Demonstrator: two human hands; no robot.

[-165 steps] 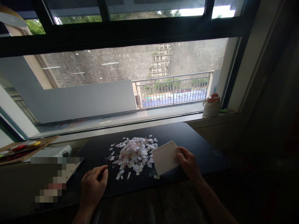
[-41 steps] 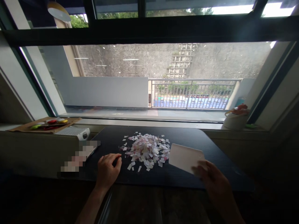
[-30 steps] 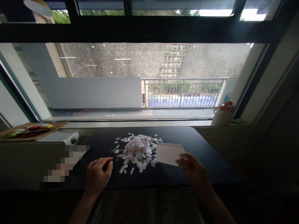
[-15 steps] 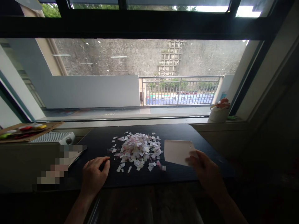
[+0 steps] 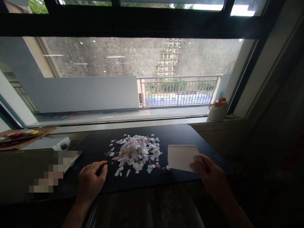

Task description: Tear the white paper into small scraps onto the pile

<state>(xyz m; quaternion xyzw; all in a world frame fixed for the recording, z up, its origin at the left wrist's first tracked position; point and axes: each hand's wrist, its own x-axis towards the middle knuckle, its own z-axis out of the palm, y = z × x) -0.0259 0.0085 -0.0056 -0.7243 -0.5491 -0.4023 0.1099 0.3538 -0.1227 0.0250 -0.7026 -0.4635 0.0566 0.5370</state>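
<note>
A loose heap of small paper pieces (image 5: 136, 152), white with some pinkish ones, lies on the dark tabletop (image 5: 175, 134). My right hand (image 5: 209, 169) grips the right end of a flat white scraper (image 5: 181, 156) with rounded corners and a small hole near one corner. The scraper is held tilted, to the right of the heap and apart from it. One stray paper piece (image 5: 168, 167) sits by its lower left corner. Left of the heap, my left hand (image 5: 92, 177) rests on the table, fingers curled and thumb close to the forefinger, with nothing visible between them.
A blurred-out flat object (image 5: 57, 172) lies left of my left hand. Behind it are a white ribbed device (image 5: 47, 144) and cardboard (image 5: 45, 131) with colourful items. A white handled container (image 5: 217, 113) stands on the sill at the right, below the large window.
The view has shifted slightly to the right. The scraper has moved a little rightward, away from the heap, and a stray paper piece has moved right with it. My left hand stays in place.
</note>
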